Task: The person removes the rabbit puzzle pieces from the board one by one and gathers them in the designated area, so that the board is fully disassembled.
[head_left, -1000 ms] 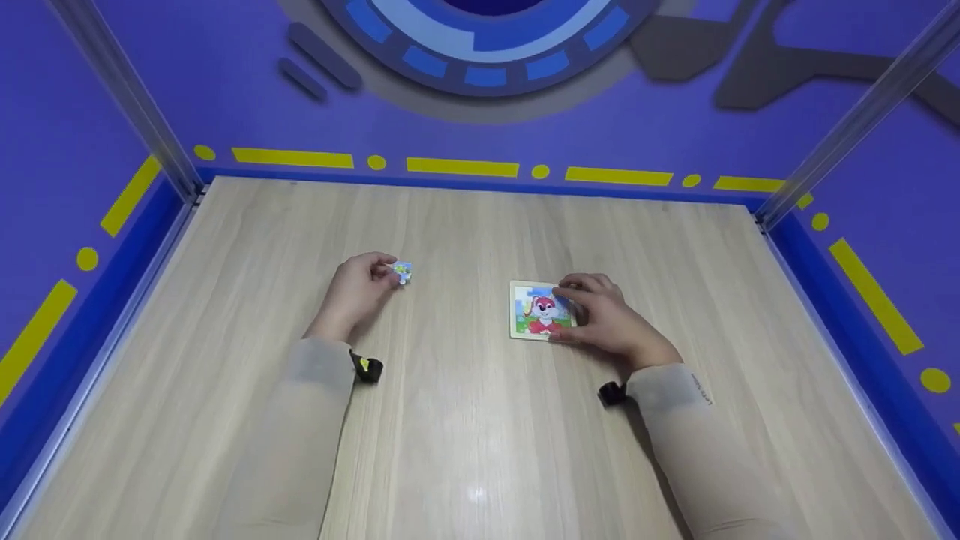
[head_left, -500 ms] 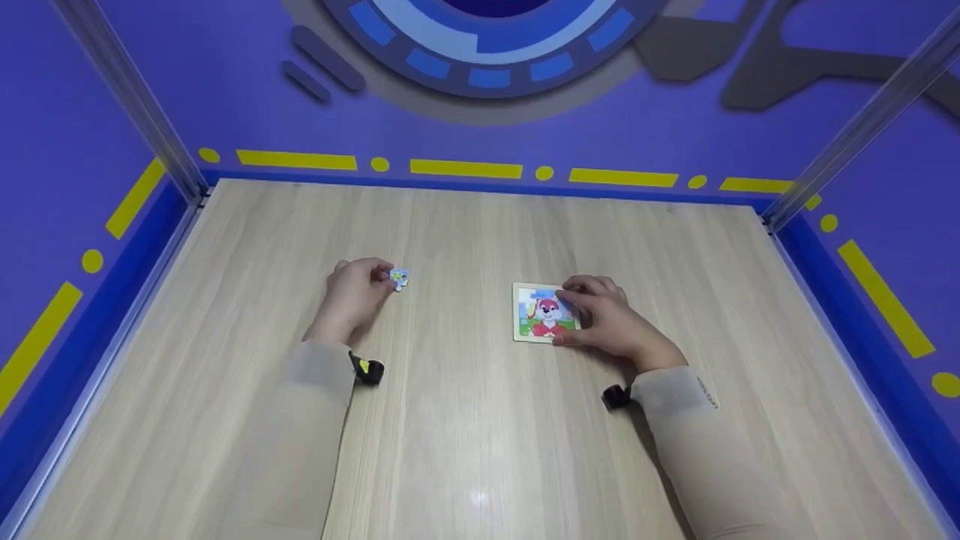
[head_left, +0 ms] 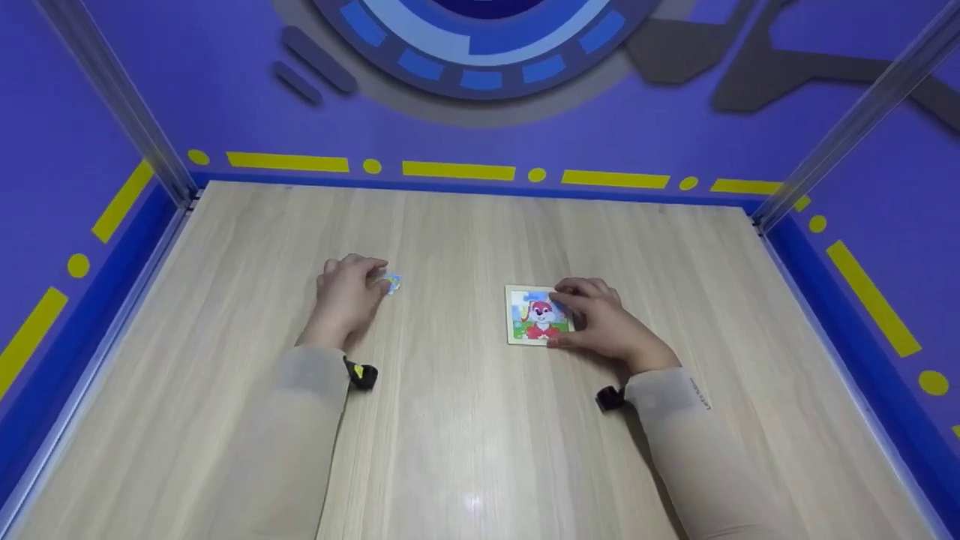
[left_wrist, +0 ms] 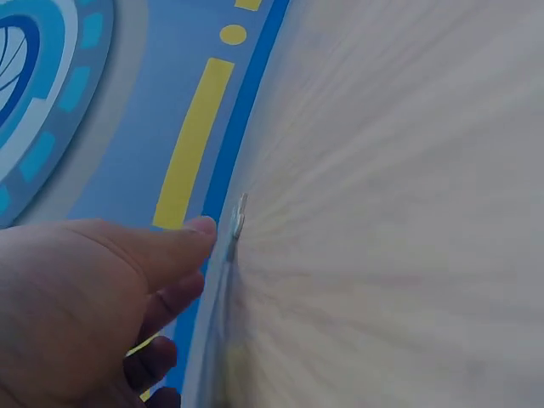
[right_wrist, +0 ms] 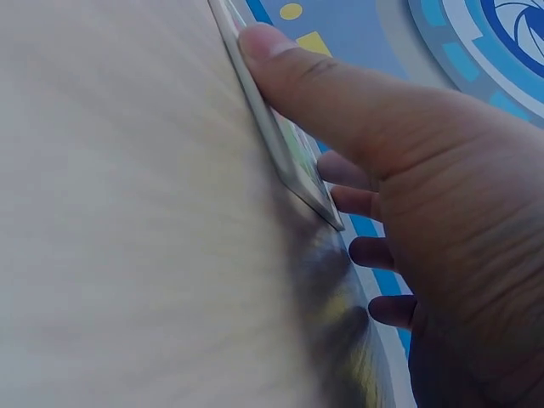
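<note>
A small blue jigsaw puzzle piece (head_left: 393, 283) is at the thumb and forefinger of my left hand (head_left: 346, 296), which pinches it just over or on the table. In the left wrist view the puzzle piece (left_wrist: 240, 214) appears nearly edge-on beyond the thumb; the forefinger's contact is hidden there. A square framed jigsaw puzzle (head_left: 536, 316), showing a red and white cartoon animal, lies on the table to the right. My right hand (head_left: 607, 322) grips its right side, thumb on the near edge and forefinger on the far edge. Its remaining fingers extend past the frame.
The pale wooden table (head_left: 465, 420) runs back to a blue and purple wall (head_left: 480, 135) with yellow markings. Metal posts (head_left: 847, 124) stand at the back corners. Both sleeves carry a small black wrist camera (head_left: 611, 399).
My left hand has drawn slightly back and left with the puzzle piece, which now shows less beyond the fingers. The right hand keeps its grip on the framed puzzle.
</note>
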Tool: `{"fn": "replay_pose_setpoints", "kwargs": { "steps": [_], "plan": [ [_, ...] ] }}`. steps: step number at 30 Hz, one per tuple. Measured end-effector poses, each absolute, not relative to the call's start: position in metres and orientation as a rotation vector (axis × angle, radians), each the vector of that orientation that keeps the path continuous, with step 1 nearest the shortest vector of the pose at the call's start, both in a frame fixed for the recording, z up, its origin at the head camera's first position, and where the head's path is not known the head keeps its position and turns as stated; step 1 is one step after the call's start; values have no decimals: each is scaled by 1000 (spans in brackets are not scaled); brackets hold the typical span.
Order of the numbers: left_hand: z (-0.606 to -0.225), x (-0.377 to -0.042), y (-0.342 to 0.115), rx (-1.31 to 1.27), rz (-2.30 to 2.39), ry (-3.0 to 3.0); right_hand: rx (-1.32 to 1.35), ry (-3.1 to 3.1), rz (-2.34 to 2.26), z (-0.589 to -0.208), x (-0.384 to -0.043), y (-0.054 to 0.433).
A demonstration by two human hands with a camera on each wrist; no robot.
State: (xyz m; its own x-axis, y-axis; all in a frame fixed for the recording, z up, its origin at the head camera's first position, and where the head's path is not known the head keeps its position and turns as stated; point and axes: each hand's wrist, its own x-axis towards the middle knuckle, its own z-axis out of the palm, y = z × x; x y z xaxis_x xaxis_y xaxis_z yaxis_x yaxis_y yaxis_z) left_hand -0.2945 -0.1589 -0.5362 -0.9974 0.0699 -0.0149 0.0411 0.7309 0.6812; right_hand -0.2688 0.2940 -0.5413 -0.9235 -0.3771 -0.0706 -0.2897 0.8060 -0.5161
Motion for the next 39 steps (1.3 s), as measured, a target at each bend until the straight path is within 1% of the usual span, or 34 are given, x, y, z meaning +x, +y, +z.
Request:
{"fn": "replay_pose_setpoints", "kwargs": {
  "steps": [10, 17, 27, 31, 39],
  "plan": [
    [-510, -287, -114, 302, 1217, 2857, -542, 2836, -802, -546, -268, 295],
    [-506, -282, -76, 406, 1224, 2788, -528, 2831, -803, -547, -267, 295],
    [-511, -277, -13, 425, 1205, 2726, -480, 2807, -794, -542, -268, 294],
    [-516, -276, 12, 441, 1143, 2731, -501, 2809, -785, -543, -269, 294],
    [-524, -274, 41, 378, 937, 2832, -579, 2821, -819, -545, -269, 293]
  ]
}}
